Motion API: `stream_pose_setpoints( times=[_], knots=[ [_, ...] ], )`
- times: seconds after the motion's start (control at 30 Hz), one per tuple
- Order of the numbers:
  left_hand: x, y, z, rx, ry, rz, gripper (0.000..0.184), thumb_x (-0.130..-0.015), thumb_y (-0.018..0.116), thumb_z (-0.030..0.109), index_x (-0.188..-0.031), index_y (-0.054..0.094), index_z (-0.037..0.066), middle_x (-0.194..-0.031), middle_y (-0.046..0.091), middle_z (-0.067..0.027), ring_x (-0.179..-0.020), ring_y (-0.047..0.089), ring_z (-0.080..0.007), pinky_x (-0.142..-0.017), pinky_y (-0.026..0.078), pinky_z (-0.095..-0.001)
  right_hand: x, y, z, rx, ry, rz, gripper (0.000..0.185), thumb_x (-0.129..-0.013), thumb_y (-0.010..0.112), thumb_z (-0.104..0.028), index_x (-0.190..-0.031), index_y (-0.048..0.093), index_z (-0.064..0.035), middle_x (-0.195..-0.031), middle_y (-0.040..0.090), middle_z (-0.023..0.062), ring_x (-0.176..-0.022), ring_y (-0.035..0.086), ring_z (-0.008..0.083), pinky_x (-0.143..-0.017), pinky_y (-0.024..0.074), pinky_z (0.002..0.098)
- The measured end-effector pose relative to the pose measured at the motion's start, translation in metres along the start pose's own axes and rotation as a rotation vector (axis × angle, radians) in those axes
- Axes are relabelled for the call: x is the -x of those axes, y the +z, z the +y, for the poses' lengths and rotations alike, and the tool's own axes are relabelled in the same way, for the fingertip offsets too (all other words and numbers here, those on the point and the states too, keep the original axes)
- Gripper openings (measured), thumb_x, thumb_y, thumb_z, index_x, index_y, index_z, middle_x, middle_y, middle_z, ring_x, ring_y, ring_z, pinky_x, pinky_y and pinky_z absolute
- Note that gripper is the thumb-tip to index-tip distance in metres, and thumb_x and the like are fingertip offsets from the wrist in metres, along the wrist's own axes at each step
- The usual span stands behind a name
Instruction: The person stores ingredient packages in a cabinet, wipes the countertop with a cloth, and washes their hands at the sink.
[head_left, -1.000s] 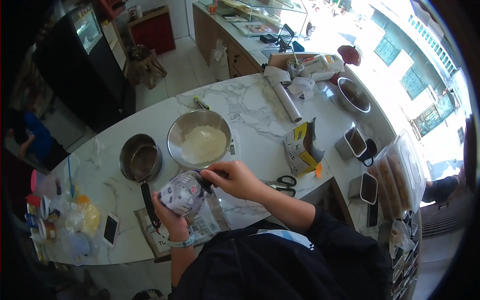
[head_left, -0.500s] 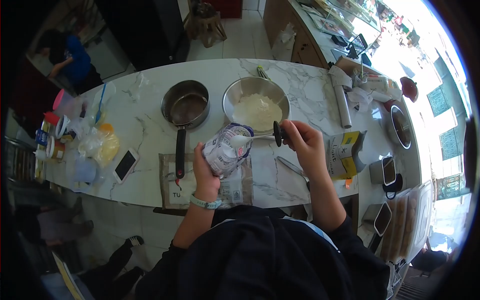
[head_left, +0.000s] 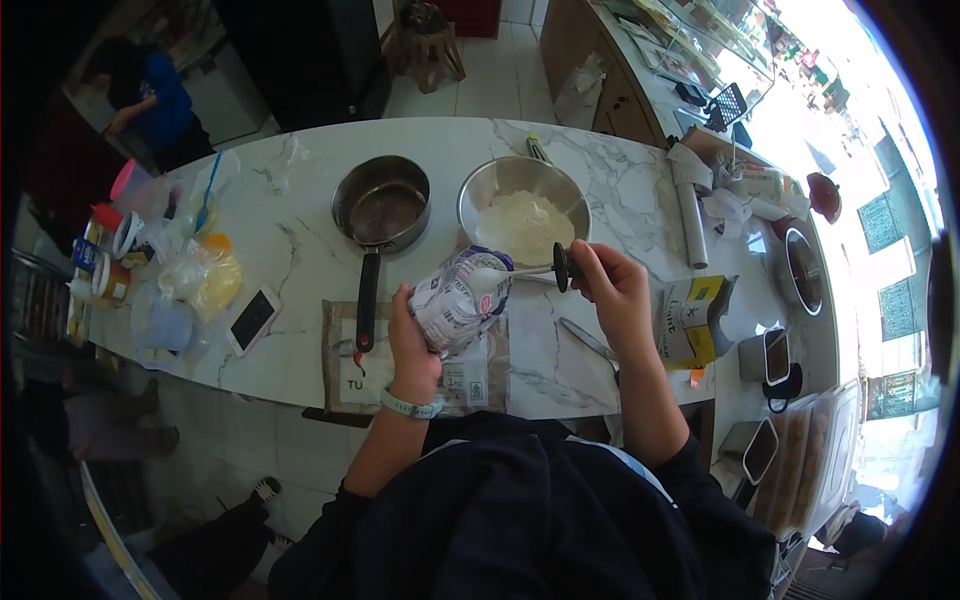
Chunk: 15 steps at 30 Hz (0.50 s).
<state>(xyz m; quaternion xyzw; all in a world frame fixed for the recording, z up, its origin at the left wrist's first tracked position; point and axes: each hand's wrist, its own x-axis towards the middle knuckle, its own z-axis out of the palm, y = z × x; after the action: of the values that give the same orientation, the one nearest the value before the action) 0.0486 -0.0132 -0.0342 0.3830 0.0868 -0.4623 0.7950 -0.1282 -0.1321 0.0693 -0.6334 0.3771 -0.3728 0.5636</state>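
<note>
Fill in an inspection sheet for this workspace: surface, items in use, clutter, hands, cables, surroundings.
Surface: white marbled counter, grey veins.
Items in use: crumpled purple-and-white packet; white spoon, its bowl at the packet; metal bowl holding white powder.
Clutter: saucepan, its handle over a flat bag; phone; plastic bags and tubs at left; yellow-and-grey pouch at right; metal blade, partly hidden by the right arm.
Hands: left hand grips the packet; right hand pinches the spoon near its black disc.
Cables: nothing seen.
Surroundings: person in blue beyond the counter; wooden stool; glass display case.
</note>
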Motion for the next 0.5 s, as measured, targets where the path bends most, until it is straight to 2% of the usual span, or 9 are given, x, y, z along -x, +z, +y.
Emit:
stream_pose_setpoints(
  times=[0.17, 0.5],
  knots=[
    [-0.0007, -0.0018, -0.0005, -0.003, -0.001, -0.004, 0.040, -0.086, 0.047, 0.037, -0.105, 0.051, 0.001, -0.101, 0.058, -0.0103, -0.091, 0.059, -0.0214, -0.080, 0.047, -0.0326, -0.0022, 0.0006, 0.0016, 0.073, -0.020, 0.005, 0.029, -0.084, 0.059, -0.026, -0.087, 0.064, 0.0030, -0.067, 0.059, 0.0006, -0.059, 0.050, 0.0048, -0.054, 0.0384, 0.0182],
    [-0.0008, -0.0027, -0.0002, -0.010, 0.002, -0.020, 0.042, -0.087, 0.046, 0.037, -0.106, 0.051, 0.001, -0.102, 0.058, -0.0108, -0.093, 0.060, -0.0222, -0.081, 0.047, -0.0333, -0.0042, -0.0002, -0.0010, -0.039, 0.052, 0.039, 0.029, -0.084, 0.059, -0.026, -0.086, 0.064, 0.0021, -0.066, 0.058, -0.0001, -0.057, 0.049, 0.0039, -0.051, 0.0353, 0.0169]
  ],
)
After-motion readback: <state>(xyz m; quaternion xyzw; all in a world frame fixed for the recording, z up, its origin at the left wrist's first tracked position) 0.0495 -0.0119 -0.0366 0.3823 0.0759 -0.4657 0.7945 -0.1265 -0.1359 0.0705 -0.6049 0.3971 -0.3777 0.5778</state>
